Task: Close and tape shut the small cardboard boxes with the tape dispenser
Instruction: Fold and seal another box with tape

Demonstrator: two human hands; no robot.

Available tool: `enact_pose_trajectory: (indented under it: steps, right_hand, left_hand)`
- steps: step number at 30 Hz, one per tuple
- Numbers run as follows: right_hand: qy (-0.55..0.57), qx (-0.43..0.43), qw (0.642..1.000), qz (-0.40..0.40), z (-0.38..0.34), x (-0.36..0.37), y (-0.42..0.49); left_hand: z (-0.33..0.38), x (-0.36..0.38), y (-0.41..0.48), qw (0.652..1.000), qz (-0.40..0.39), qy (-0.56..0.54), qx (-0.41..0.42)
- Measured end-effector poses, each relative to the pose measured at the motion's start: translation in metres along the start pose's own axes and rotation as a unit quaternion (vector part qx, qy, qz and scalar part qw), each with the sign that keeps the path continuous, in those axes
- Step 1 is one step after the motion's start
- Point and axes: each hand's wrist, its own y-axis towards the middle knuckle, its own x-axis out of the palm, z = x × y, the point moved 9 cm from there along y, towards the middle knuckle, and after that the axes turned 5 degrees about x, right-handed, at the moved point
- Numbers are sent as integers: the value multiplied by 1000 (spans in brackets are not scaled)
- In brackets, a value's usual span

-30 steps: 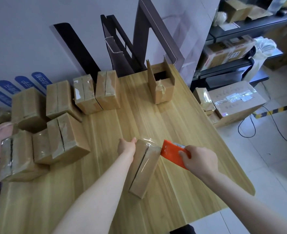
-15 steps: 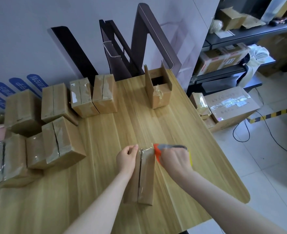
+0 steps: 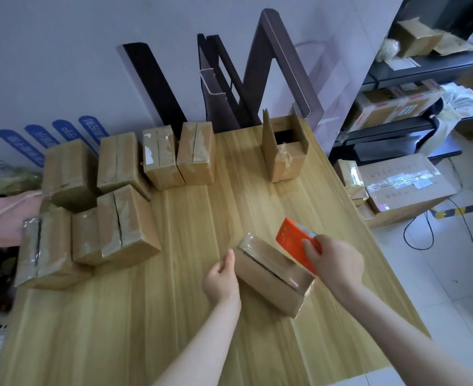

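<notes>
Head view, looking down. The wooden table (image 3: 190,316) fills most of the frame. A crowd of taped boxes (image 3: 124,232) sits at the left, and one open box (image 3: 284,160) stands at upper centre-right with its flaps up, still to be done.

The small box (image 3: 268,277) in hand lies slanted at lower centre, near the table's right edge. Glossy tape runs over its seam, yet a dark gap shows along it. If the flaps aren't squeezed together, I'd expect them to spring and the tape to wrinkle or lift. A tail of tape (image 3: 307,291) hangs loose off the lower-right end. Left unpressed, it could peel back or stick to the tabletop. A pull from the tape dispenser (image 3: 292,240) could also swing the box, since it is steadied on one side only.

The right hand (image 3: 338,263) grips the orange dispenser just above the box's upper-right side. The left hand (image 3: 221,280) sits against the box's left side with its thumb along the edge. Its fingers curl out of sight, so I can't tell whether it grips or only props.
</notes>
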Motion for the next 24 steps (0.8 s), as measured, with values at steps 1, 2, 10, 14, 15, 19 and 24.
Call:
enact_pose_trajectory:
  steps: [1,2,10,14,15,19,24]
  right_hand:
    - [52,12,998,27,0,-13,1]
    - [115,23,992,43,-1,-25,-1]
    - [362,103,926,-21,13,15,-5]
    - [363,90,927,-21,12,11,-3]
    - [360,86,929,-21,11,12,-4]
    - [350,77,933,-12,11,15,-5]
    - [352,77,933,-4,13,15,-1]
  left_hand:
    - [-3,-4,-6,1000,6,-1,-12]
    - [-8,-6,-10,1000,6,0,-19]
    - [8,-6,-14,996,-44,58,58]
    - [52,13,12,962,-90,170,193]
    - [59,22,18,949,-108,203,216]
    - [67,51,34,907,-174,306,231]
    - [46,64,32,946,-225,190,137]
